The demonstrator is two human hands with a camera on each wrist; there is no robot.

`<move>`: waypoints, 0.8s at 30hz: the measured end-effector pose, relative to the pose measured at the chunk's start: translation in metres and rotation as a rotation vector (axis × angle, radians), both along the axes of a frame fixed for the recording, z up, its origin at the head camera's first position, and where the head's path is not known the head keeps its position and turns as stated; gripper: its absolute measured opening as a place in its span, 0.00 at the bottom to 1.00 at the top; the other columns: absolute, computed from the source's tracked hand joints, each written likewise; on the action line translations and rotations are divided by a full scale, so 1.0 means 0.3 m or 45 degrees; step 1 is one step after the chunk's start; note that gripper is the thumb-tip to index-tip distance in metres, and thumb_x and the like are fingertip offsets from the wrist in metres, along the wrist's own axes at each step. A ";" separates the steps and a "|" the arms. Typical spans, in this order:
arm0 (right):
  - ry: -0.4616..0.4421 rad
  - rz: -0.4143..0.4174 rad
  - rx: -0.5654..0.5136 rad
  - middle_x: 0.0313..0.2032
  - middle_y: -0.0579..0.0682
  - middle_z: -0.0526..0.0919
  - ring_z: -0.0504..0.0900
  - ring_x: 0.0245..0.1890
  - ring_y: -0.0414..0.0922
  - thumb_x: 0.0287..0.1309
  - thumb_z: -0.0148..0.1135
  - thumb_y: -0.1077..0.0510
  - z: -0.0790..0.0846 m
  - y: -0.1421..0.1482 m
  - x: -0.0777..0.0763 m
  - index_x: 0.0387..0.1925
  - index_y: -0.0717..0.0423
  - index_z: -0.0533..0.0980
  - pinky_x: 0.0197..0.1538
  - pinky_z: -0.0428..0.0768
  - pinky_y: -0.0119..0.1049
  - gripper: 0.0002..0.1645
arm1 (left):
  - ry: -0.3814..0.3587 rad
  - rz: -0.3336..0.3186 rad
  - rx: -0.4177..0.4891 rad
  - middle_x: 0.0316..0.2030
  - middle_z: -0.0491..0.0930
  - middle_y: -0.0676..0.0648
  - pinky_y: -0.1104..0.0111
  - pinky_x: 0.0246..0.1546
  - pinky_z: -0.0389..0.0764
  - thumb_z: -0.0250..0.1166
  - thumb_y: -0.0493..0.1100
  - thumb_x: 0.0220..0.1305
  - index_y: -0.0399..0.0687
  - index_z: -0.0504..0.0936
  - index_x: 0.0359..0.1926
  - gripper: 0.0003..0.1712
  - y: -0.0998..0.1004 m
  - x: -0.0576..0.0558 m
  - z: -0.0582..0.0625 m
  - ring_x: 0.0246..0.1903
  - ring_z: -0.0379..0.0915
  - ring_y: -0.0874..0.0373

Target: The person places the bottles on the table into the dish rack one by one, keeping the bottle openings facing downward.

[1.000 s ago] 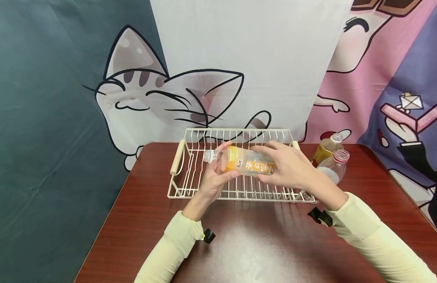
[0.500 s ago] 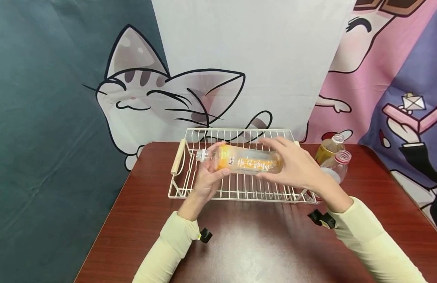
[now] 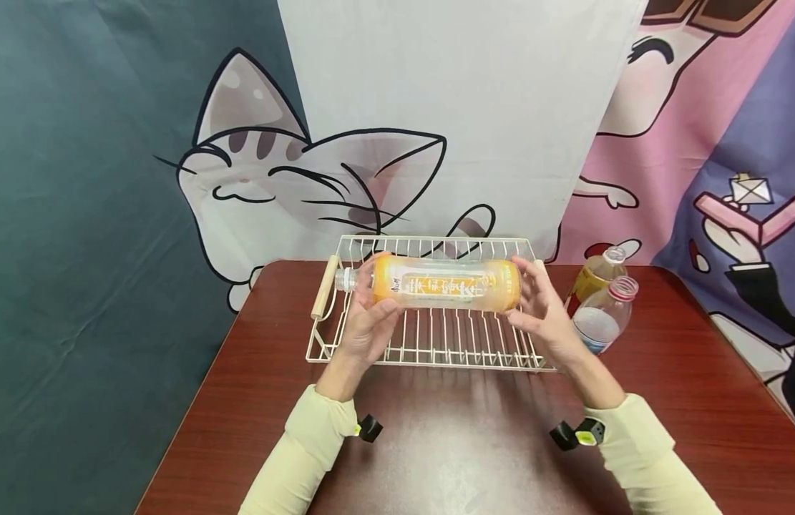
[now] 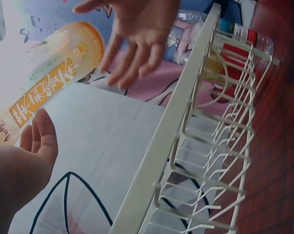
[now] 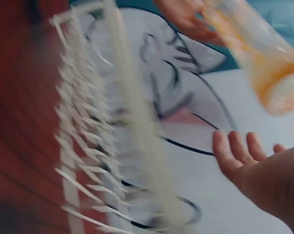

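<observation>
The background was filled by a printed fabric backdrop point(image 3: 468, 86), on which a smiling cartoon cat point(image 3: 242, 172) was shown between dark teal at the left and pink and purple at the right. In front of it, a reddish-brown wood-grain table point(image 3: 468, 443) was seen, and on its far part a white wire rack point(image 3: 436, 365) was set, fitted with a pale wooden handle point(image 3: 325, 287) at its left end. The forearms were covered by pale yellow sleeves point(image 3: 307, 443).

Above the rack and apart from it, an orange-labelled clear plastic bottle point(image 3: 445, 284) was held on its side, nearly level, its neck pointed left. It was gripped toward the neck end by the left hand point(image 3: 369, 322), the thumb laid across the front. The right hand point(image 3: 552, 320) was held loose, its fingers parted from the bottle just beside the base; the gap was shown in both wrist views.

Near the rack's right end, a yellow-labelled bottle point(image 3: 597, 277) and, closer, a red-necked clear bottle point(image 3: 601, 318) were stood upright. Black wrist cameras point(image 3: 370, 429) were worn near the cuffs.
</observation>
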State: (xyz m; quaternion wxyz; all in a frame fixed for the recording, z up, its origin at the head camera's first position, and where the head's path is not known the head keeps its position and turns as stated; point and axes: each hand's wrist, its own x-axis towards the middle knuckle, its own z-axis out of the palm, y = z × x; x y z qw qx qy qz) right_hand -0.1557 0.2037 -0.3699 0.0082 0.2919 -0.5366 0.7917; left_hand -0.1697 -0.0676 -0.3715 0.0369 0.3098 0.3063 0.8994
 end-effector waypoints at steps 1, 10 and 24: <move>-0.021 0.048 -0.056 0.62 0.54 0.70 0.73 0.60 0.48 0.54 0.64 0.72 -0.018 -0.016 0.000 0.72 0.55 0.58 0.58 0.75 0.44 0.46 | -0.008 -0.003 0.011 0.57 0.71 0.47 0.67 0.51 0.75 0.77 0.39 0.51 0.61 0.72 0.61 0.37 0.004 0.001 0.001 0.53 0.72 0.55; -0.072 0.280 -0.511 0.60 0.51 0.76 0.73 0.62 0.48 0.57 0.67 0.68 -0.075 -0.175 0.000 0.65 0.52 0.68 0.65 0.66 0.50 0.35 | -0.058 -0.019 0.052 0.59 0.70 0.48 0.65 0.52 0.75 0.78 0.39 0.49 0.60 0.73 0.61 0.38 0.046 0.011 0.004 0.54 0.70 0.54; -0.195 0.281 -0.786 0.57 0.48 0.78 0.75 0.60 0.47 0.50 0.71 0.71 -0.066 -0.273 -0.009 0.60 0.46 0.73 0.66 0.66 0.46 0.36 | -0.054 -0.028 0.064 0.60 0.71 0.46 0.65 0.46 0.79 0.76 0.39 0.51 0.60 0.73 0.62 0.37 0.085 0.011 -0.020 0.51 0.73 0.54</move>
